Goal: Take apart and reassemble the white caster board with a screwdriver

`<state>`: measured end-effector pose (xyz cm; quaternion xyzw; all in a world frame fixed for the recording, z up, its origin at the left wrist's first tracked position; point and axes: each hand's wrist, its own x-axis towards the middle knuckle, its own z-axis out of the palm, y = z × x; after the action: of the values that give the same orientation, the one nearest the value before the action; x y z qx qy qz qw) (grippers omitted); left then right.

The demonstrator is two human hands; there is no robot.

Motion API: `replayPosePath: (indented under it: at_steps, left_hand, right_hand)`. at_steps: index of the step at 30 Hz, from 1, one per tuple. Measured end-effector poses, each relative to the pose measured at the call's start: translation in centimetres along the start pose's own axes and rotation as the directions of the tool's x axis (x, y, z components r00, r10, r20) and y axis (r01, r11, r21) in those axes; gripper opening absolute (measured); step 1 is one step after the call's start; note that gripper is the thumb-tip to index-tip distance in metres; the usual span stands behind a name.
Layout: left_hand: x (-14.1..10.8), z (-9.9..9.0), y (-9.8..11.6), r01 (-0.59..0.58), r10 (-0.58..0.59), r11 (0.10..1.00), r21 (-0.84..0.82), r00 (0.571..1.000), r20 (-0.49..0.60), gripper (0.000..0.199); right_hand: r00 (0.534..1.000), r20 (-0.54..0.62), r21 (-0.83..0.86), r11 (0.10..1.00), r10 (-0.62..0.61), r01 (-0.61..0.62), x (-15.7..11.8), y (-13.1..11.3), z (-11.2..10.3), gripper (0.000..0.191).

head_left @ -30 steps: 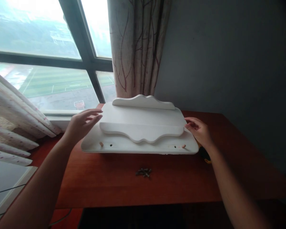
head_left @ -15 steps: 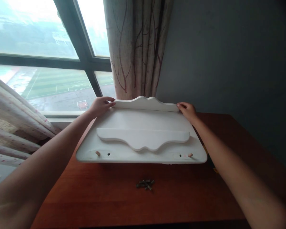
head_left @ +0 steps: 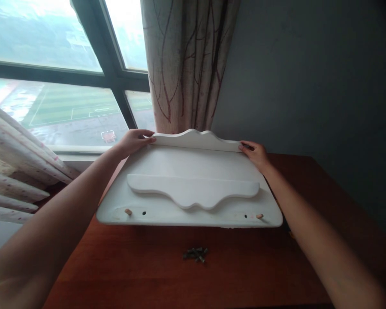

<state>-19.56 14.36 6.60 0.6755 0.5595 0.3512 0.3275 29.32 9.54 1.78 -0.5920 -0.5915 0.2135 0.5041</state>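
Note:
At the far edge of a white board (head_left: 186, 161) stands a wavy-topped white rail (head_left: 196, 140). My left hand (head_left: 137, 140) pinches the rail's left end between thumb and fingers. Its right end is gripped by my right hand (head_left: 254, 152). A second wavy white panel (head_left: 194, 189) lies across the board's middle, its curved edge toward me. Near the board's front edge a wooden dowel (head_left: 128, 212) sticks up at the left and another dowel (head_left: 260, 216) at the right, each beside a dark hole. What lies beneath the board is hidden.
The board is on a reddish-brown wooden table (head_left: 141, 270). A small pile of metal screws (head_left: 195, 254) lies in front of it. Something dark and yellow shows partly behind my right forearm. A curtain (head_left: 186, 64) and a window (head_left: 73, 107) stand behind.
The view has shifted slightly, so the board looks a little larger and lower. Both hands keep their hold on the rail's ends, and no part has visibly moved on the board.

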Motion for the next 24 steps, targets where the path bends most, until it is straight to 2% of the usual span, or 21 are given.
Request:
replayPosePath:
  at_steps: [6,15,24]
  left_hand:
    - [-0.6,0.5,-0.3,-0.062,0.074,0.993,0.100,0.990,-0.120,0.058]
    - [-0.4,0.6,-0.8,-0.075,0.095,0.987,0.144,0.985,-0.145,0.057]
    - [-0.4,0.7,-0.6,-0.086,0.116,0.979,0.187,0.981,-0.158,0.054]
  right_hand:
    - [0.997,-0.079,-0.010,1.000,0.018,-0.019,0.2,0.0,0.0,0.052]
    - [1.000,0.018,-0.018,1.000,0.020,-0.020,0.1,0.1,0.2,0.051]
    - [1.000,-0.015,-0.002,1.000,0.027,-0.027,0.4,1.3,0.2,0.054]
